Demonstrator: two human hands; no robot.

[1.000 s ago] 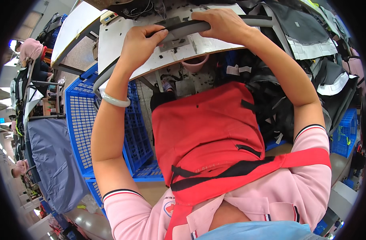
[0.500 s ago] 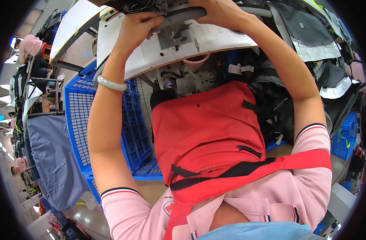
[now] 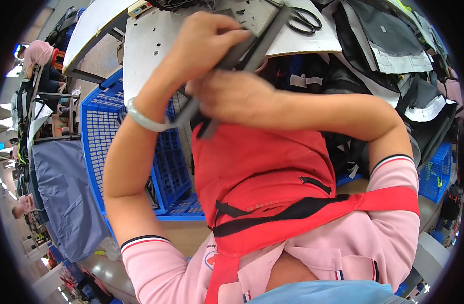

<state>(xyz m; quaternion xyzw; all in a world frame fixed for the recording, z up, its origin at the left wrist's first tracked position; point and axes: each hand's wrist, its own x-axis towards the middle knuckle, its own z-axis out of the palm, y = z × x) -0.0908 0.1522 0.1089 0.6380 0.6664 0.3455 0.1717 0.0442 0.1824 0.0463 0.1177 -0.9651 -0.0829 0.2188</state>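
Note:
A long dark grey fabric strip point(image 3: 266, 41) is bunched and folded between my hands, in front of the white table's near edge. My left hand point(image 3: 204, 46), with a pale bangle on its wrist, is closed on the strip with thumb and fingers together. Just below it, my right hand point(image 3: 238, 99) is blurred by motion, its fingers curled round a lower part of the strip. One end of the strip slants up over the tabletop, and more of it hangs down to the left above my red apron point(image 3: 265, 157).
Black-handled scissors point(image 3: 304, 21) lie on the white table point(image 3: 143, 63), right of the strip. Below left stands a blue plastic crate point(image 3: 100, 139). Dark grey fabric pieces point(image 3: 381, 35) are heaped at the right. Another blue crate point(image 3: 435, 175) sits farther right.
Both hands have come down from the table's far side toward me. My right hand has crossed left beneath my left hand, and the strip, stretched sideways before, is now folded. The scissors have come into sight.

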